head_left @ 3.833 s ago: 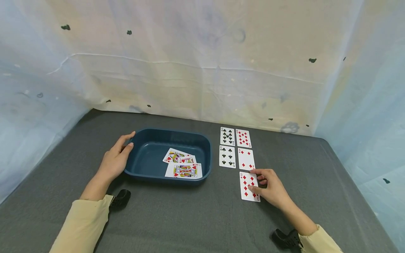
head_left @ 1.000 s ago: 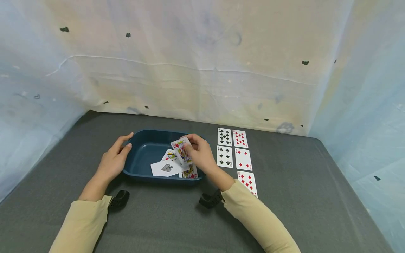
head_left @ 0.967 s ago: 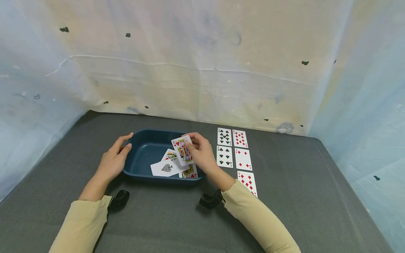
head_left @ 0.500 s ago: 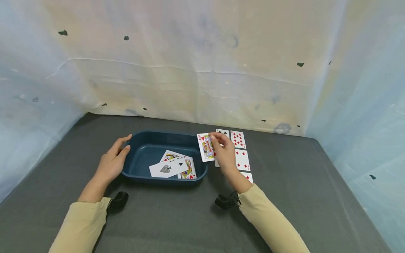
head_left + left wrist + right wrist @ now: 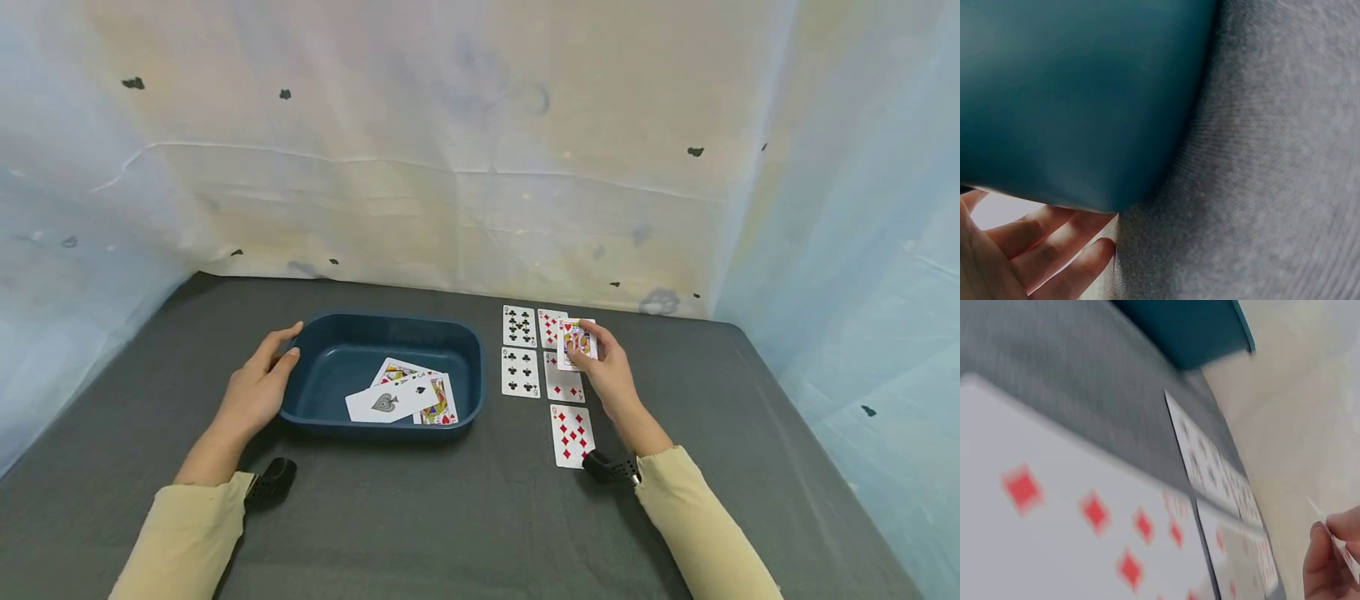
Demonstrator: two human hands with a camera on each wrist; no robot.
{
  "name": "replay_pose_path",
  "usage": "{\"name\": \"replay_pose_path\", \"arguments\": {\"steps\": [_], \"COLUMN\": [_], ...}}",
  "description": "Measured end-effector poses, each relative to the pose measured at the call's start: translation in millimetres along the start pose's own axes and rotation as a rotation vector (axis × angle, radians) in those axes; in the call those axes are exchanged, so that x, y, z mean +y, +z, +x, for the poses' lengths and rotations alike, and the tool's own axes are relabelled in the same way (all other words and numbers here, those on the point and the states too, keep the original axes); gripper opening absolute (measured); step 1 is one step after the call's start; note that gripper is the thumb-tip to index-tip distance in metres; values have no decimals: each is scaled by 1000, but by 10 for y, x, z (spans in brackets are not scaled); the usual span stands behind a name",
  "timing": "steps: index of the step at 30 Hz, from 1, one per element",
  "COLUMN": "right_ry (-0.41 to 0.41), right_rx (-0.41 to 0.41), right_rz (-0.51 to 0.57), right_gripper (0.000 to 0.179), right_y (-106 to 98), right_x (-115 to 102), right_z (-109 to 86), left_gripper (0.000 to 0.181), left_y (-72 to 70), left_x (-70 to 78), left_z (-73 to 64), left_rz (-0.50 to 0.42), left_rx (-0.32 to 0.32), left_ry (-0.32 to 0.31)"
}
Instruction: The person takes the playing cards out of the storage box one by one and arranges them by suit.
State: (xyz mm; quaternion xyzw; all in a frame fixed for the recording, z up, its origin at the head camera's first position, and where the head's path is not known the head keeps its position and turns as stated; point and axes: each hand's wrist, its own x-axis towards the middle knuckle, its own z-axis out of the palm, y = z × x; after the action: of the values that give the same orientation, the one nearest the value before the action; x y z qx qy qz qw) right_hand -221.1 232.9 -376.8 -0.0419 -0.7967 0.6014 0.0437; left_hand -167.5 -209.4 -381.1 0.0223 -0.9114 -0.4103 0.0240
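Observation:
My right hand (image 5: 609, 375) pinches a face card of hearts (image 5: 576, 343) between thumb and fingers, over the right column of laid-out cards. In the head view it overlaps two diamond cards, the far one (image 5: 550, 327) and the middle one (image 5: 564, 385). The right wrist view shows the held card (image 5: 1346, 556) nearly edge-on. My left hand (image 5: 253, 392) rests against the left end of a dark blue plastic basin (image 5: 378, 432), thumb and index finger spread along its rim. An ace of spades (image 5: 382, 402) lies inside on top of face cards (image 5: 446, 400).
Left of the diamonds lie two club cards, a far one (image 5: 519, 326) and a nearer one (image 5: 520, 372). The nearest diamond card (image 5: 572, 435) lies partly under the right wrist's black strap mount (image 5: 609, 468). Dark grey cloth (image 5: 420, 517) covers the table; a pale curtain (image 5: 390, 217) stands behind.
From the nearest diamond card, my right hand went into the basin, then carried a face card of hearts right, over the diamond column. The ace of spades now shows in the basin. Left hand stays there.

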Motion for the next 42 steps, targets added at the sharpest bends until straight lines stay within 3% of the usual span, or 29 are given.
{"name": "replay_pose_path", "arguments": {"steps": [8, 12, 22, 29, 32, 37, 42], "right_ry": [60, 84, 75, 68, 93, 14, -77], "right_rx": [75, 63, -7, 11, 37, 113, 137], "right_rz": [-152, -227, -558, -744, -749, -632, -485], "right_gripper": [58, 59, 56, 46, 44, 41, 37], "right_y": [-334, -417, -449, -344, -312, -249, -21], "right_x": [210, 281, 328, 292, 260, 205, -4], "right_z": [170, 289, 638, 760, 741, 645, 493], "left_gripper": [54, 54, 54, 54, 54, 54, 54], "left_y": [2, -3, -11, -16, -6, -5, -13], "left_x": [-14, -10, -24, -13, -2, -7, -8], "left_z": [15, 13, -3, -3, -10, -10, 2], "left_rz": [7, 13, 7, 13, 10, 7, 5], "left_rx": [-4, -11, -7, 5, 4, 9, -3], "left_ry": [0, 11, 34, 28, 21, 30, 21]}}
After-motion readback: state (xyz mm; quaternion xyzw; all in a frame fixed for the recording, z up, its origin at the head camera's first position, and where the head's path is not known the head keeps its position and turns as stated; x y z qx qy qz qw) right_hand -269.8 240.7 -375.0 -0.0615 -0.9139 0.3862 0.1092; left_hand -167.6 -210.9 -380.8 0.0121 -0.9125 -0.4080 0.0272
